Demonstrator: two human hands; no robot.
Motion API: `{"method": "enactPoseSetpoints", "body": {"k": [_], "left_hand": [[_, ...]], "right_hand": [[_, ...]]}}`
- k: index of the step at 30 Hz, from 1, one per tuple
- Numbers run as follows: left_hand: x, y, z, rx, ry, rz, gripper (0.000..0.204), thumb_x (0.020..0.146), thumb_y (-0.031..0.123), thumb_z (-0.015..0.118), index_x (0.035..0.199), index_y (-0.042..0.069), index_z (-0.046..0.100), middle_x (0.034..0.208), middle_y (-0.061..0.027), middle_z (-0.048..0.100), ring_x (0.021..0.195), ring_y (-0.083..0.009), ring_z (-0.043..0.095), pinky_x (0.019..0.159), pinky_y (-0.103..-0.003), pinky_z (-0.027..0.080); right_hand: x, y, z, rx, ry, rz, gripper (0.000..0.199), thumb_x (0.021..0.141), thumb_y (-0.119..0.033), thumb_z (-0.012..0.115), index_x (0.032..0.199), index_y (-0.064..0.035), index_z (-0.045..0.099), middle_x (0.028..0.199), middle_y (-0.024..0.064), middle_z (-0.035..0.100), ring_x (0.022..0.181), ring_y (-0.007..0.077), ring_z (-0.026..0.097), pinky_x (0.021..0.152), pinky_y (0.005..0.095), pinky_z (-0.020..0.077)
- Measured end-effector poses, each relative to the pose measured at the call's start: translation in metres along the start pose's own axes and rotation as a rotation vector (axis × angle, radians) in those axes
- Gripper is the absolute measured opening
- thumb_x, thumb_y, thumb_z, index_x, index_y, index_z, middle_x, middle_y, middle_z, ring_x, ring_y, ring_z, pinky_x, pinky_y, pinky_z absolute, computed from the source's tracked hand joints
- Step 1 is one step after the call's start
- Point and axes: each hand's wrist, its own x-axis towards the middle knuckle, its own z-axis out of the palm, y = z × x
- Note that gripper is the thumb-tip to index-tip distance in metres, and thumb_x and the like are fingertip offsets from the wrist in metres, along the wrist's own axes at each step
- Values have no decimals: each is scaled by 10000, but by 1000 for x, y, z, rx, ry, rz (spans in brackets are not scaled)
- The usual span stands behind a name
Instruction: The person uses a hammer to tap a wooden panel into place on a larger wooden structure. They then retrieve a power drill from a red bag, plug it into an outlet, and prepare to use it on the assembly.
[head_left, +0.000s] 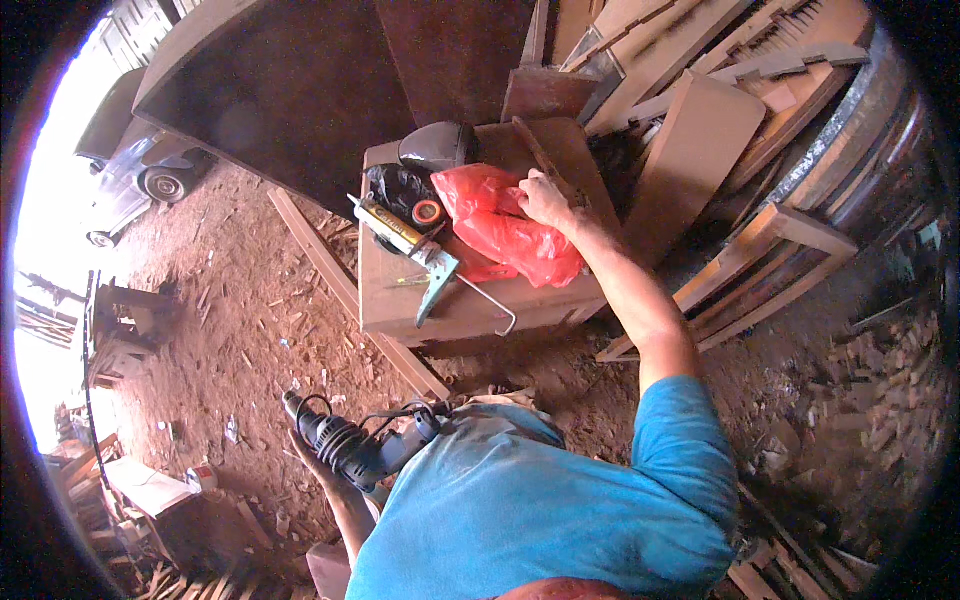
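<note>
Red crumpled plastic bag (520, 243): likely light, slippery; best gripped by folds; right hand (546, 199) pinching it. Left hand (324, 474) against grey-black power drill (352, 450), closure unclear.

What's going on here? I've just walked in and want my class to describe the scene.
One person is busy with both hands. The left hand holds a power tool away from the brown box. The right hand is at a red plastic bag on the box, fingers curled; whether they grip the bag is hard to tell. A caulking gun and a roll of tape lie left of the bag, and neither hand touches them.
</note>
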Motion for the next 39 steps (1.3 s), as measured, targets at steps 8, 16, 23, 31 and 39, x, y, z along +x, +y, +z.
{"method": "enactPoseSetpoints", "body": {"k": [8, 16, 23, 31, 39], "left_hand": [[-18, -12, 0, 71, 130, 24, 529, 935, 650, 564, 891, 124, 533, 643, 8, 504, 497, -156, 492, 518, -337, 478], [4, 2, -25, -12, -113, -188, 569, 936, 687, 530, 899, 119, 543, 642, 10, 511, 474, -155, 480, 500, -322, 477], [69, -22, 8, -109, -275, -446, 583, 952, 625, 524, 1109, 71, 612, 802, -84, 648, 636, -238, 636, 616, -410, 591], [198, -111, 144, 358, -479, -458, 450, 1003, 389, 574, 1315, 64, 562, 1005, -115, 692, 844, -239, 699, 757, -399, 596], [249, -167, 186, 675, -233, -185, 542, 960, 473, 644, 1292, 45, 636, 1213, -97, 691, 1084, -226, 663, 949, -373, 530]], "right_hand": [[26, -42, -50, 11, 211, 20, 259, 891, -217, 644, 790, 19, 681, 854, 248, 656, 884, 438, 645, 841, 504, 521], [36, -10, -35, -150, 428, 158, 302, 857, -208, 712, 1064, -8, 622, 1054, 229, 680, 1054, 386, 643, 909, 508, 502], [-28, -98, -72, 290, 6, 241, 247, 862, -196, 745, 961, 9, 649, 938, 168, 709, 902, 279, 698, 807, 403, 537], [-36, -32, -23, 468, -209, 134, 401, 919, -159, 691, 1274, 15, 619, 1135, 166, 717, 1051, 240, 679, 955, 387, 504], [-30, -23, -29, 289, -289, 139, 478, 946, -287, 673, 1374, -113, 548, 1040, 151, 728, 971, 313, 704, 892, 444, 532]]}}
